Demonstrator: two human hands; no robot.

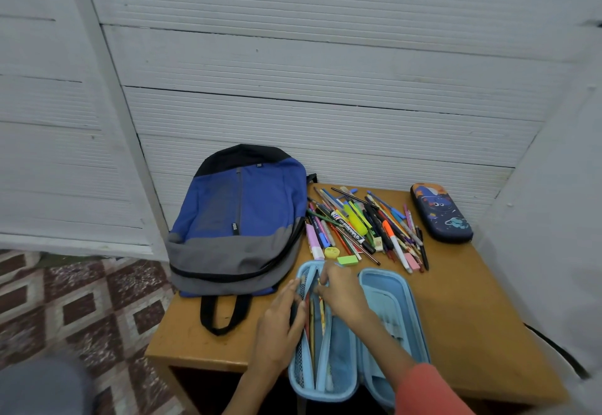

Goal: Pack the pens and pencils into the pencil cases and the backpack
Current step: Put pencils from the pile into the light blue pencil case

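Nearest the viewer, the light-blue pencil case (pixel 387 310) is laid open on the wooden table (pixel 472 333), its long axis running from near to far and its near end apparently hanging a little over the table's front edge. The case's left wall is pressed by the left hand (pixel 281 323), whose fingers are kept straight and together, so that side is steadied. A few pencils (pixel 313 320) are already lodged in the left half, lying along the case's length. Their far ends are covered by the right hand (pixel 342 290), whose fingers are curled downward. Whether a pencil or the middle flap is pinched cannot be told. Just beyond the case's far rim lie a green eraser (pixel 348 260) and a yellow sharpener (pixel 332 252), and directly behind them the loose heap of pens and pencils (pixel 365 225) is spread, most shafts slanting near to far, roughly in line with the case. The heap is judged to be nearer the right hand, so a short forward reach would be called for. Bare tabletop is left to the right of the open case. To the left the blue and grey backpack (pixel 241 219) is laid flat, overhanging the table's left edge. At the far right, against the wall, a dark-blue space-print pencil case (pixel 441 212) is seen zipped closed.
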